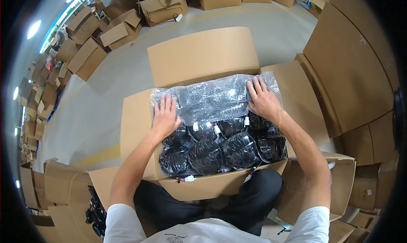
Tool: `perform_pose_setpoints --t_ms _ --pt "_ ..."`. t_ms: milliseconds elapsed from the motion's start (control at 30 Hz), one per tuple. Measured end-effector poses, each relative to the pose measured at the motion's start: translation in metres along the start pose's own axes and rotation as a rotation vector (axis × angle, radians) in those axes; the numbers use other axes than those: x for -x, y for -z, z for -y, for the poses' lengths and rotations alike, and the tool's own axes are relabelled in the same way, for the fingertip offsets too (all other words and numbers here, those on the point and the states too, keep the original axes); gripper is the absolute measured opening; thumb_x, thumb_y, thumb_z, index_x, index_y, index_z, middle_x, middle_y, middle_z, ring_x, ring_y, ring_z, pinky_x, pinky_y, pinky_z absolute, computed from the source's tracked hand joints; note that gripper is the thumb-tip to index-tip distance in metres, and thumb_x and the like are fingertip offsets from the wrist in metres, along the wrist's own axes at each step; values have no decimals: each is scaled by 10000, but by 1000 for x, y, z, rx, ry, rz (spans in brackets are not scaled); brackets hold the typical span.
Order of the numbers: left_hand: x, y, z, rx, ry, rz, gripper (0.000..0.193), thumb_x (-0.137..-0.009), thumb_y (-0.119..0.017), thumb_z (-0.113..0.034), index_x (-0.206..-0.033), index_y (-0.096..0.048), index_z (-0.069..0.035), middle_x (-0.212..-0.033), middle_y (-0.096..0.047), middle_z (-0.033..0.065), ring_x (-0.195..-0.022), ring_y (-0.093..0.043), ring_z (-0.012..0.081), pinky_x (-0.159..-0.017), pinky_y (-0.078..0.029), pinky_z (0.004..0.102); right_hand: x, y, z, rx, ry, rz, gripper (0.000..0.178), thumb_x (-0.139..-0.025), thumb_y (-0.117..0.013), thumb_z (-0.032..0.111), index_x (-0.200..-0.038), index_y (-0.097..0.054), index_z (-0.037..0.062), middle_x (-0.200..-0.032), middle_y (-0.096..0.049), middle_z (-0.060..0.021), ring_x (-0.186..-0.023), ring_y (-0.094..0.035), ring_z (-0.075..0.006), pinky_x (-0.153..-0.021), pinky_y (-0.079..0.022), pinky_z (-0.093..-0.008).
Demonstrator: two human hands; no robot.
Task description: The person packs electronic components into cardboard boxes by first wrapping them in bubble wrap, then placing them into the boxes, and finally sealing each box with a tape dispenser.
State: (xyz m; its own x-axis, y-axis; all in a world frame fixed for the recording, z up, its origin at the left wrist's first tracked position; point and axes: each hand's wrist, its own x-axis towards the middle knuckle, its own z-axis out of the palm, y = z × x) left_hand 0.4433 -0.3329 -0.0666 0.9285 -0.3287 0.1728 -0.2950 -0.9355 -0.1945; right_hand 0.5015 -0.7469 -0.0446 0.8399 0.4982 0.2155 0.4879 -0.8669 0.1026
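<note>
Here, hands flat on bubble wrap.

Bagged parts are sitting in rows inside a carton; bubble wrap is lying across their far side, under the left hand and right hand; another box is sitting rightward.

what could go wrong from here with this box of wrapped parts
The bubble wrap covers only the far part of the box, so the nearer black parts could get scuffed.

A white plug lies over the near edge and might be pinched if the front flap folds up.

The left hand and right hand rest on the wrap; hard pushing could perhaps strain the plugs along its near edge.
</note>
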Motion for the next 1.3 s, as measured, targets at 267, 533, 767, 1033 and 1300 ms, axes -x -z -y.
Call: perform_pose_setpoints --t_ms 267,533,767,1033,1300 --pt "-55 -1 40 180 -290 -170 430 -953 -633 -262 -1341 -579 -83 -1351 -592 186 -1261 -553 368 -1046 -446 467 -43 6 -11 6 228 -137 501 -907 -645 278 -1331 -538 35 -1389 -552 -147 -1310 -523 -318 -869 -574 -466" --pt "-109 -15 58 647 -100 115 350 -972 -603 -285 -1222 -685 -54 -1193 -694 168 -1142 -635 363 -977 -503 426 -108 -30 -52 -152 252 208 369 -989 -563 303 -1262 -602 57 -1261 -638 -190 -1111 -642 -344 -901 -542 -451" --pt "-91 16 31 670 -42 -161 525 -941 -639 -349 -1342 -566 -17 -1340 -583 220 -1220 -577 385 -1038 -461 422 -85 1 0 -383 72 -54 521 -959 -613 383 -1339 -563 31 -1331 -596 -206 -1299 -518 -369 -1107 -379 -522" --pt "-151 -27 -17 508 -358 -206 528 -868 -726 -410 -1216 -629 -26 -1208 -634 221 -1135 -594 407 -978 -480 451 -108 -26 52 -272 236 -244 517 -832 -748 399 -1169 -582 43 -1073 -641 -149 -1044 -646 -337 -866 -543 -454" --pt "-157 -26 -39 830 -56 -148 503 -848 -747 -503 -915 -704 -7 -893 -683 191 -870 -650 407 -771 -506 474 -142 -31 19 -286 226 39 694 -854 -606 678 -1047 -725 22 -1028 -707 -180 -1007 -669 -375 -872 -541 -465"
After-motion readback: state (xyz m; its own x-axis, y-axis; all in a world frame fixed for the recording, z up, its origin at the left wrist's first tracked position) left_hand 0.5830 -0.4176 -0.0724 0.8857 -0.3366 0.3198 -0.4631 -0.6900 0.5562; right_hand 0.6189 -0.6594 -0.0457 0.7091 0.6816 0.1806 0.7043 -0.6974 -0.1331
